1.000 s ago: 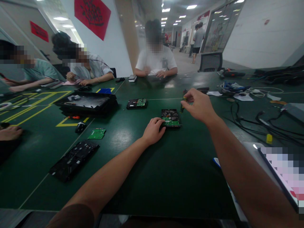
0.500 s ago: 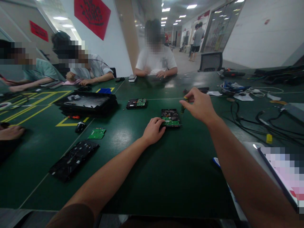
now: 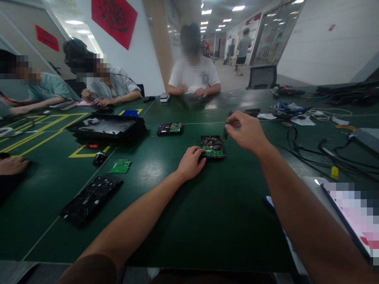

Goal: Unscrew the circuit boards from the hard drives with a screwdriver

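Note:
A hard drive [image 3: 212, 142] lies on the green table with its green circuit board upward. My left hand [image 3: 191, 163] grips its left and near edge, thumb and fingers bent round the corner. Just right of the drive, my right hand [image 3: 248, 132] is raised with its fingers pinched on a small screwdriver [image 3: 225, 132]. The screwdriver points down beside the drive's upper right corner; its tip is hard to make out. Another hard drive [image 3: 169, 129] lies farther back to the left.
At left are a black tray [image 3: 106, 128], a mouse [image 3: 100, 158], a loose green circuit board [image 3: 120, 166] and black drive casings [image 3: 91, 200]. Black cables [image 3: 319, 148] and a tablet-like screen [image 3: 346, 217] occupy the right. A person [image 3: 194, 77] sits opposite; others sit at left.
My right hand has shifted slightly left and down with the screwdriver, nearer the drive. My left hand and the drive stay in place.

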The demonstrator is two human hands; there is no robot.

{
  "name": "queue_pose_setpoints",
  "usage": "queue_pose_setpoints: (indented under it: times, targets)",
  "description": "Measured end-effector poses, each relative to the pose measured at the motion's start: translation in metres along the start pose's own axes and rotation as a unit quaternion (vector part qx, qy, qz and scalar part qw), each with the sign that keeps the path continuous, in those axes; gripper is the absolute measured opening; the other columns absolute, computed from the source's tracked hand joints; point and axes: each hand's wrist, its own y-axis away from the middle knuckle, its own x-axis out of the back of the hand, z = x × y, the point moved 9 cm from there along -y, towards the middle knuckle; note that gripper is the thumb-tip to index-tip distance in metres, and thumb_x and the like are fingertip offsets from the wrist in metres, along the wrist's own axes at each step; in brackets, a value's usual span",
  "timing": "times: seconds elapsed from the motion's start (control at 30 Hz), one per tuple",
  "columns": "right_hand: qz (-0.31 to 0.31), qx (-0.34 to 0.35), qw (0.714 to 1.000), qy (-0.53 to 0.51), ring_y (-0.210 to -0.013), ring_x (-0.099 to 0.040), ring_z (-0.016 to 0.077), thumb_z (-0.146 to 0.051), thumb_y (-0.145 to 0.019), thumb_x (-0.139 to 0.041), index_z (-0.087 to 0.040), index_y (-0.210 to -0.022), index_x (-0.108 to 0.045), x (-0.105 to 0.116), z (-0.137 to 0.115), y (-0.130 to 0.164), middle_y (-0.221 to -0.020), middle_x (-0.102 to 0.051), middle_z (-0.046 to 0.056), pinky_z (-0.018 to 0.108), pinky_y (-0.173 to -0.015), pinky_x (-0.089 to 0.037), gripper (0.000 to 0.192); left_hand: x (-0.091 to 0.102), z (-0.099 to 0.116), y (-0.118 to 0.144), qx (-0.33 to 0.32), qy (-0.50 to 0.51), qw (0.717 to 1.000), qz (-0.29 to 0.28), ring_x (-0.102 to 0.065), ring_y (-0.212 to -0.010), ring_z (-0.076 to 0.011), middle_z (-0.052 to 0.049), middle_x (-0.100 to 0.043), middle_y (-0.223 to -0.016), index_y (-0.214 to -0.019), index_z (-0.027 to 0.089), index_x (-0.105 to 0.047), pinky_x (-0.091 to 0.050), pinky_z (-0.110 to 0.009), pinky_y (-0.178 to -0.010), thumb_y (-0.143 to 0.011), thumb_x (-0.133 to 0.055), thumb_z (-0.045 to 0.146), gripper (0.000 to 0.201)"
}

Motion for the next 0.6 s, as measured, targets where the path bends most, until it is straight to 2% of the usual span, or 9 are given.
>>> queue_pose_setpoints:
  times: [0.1,0.23,0.43,0.6]
  targets:
    - [0.004,0.005,1.000,0.022,-0.089,-0.070,0.0278,-0.022,-0.084,-0.070,-0.024,-0.100,-0.062,0.0008,-0.0014,0.0002,-0.102,-0.074,0.010,0.048,-0.085,-0.058,0.018,-0.0015,-0.0011,-0.0002,0.001,-0.003,1.000,0.000,-0.057,-0.128,-0.0309,-0.014,-0.062,-0.133,-0.133,0.020,-0.063,-0.052,-0.050,-0.113,-0.099,-0.063,0.030,0.035]
    - [0.020,-0.024,0.999,0.020,-0.084,-0.069,0.0277,-0.027,-0.084,-0.074,-0.024,-0.099,-0.060,0.0043,0.0041,0.0014,-0.096,-0.073,0.009,0.047,-0.080,-0.057,0.021,-0.0017,-0.0007,-0.0002,0.003,-0.005,1.000,-0.002,-0.057,-0.129,-0.0312,-0.014,-0.062,-0.133,-0.133,0.020,-0.063,-0.052,-0.050,-0.112,-0.100,-0.063,0.030,0.035]
    - [-0.002,0.010,1.000,0.004,-0.090,-0.070,0.0280,-0.024,-0.085,-0.072,-0.024,-0.098,-0.062,0.0013,-0.0030,0.0007,-0.098,-0.073,0.008,0.047,-0.085,-0.057,0.016,0.0003,0.0005,0.0004,0.000,-0.001,1.000,0.003,-0.057,-0.129,-0.0309,-0.013,-0.063,-0.133,-0.133,0.021,-0.063,-0.052,-0.051,-0.112,-0.100,-0.063,0.029,0.034]
    - [0.025,-0.030,0.999,0.020,-0.086,-0.070,0.0277,-0.029,-0.083,-0.076,-0.024,-0.097,-0.062,0.0071,0.0032,0.0018,-0.098,-0.074,0.009,0.046,-0.080,-0.056,0.021,-0.0004,-0.0005,0.0004,0.000,0.000,1.000,0.002,-0.057,-0.129,-0.0311,-0.014,-0.063,-0.133,-0.133,0.020,-0.064,-0.052,-0.050,-0.112,-0.099,-0.064,0.029,0.035]
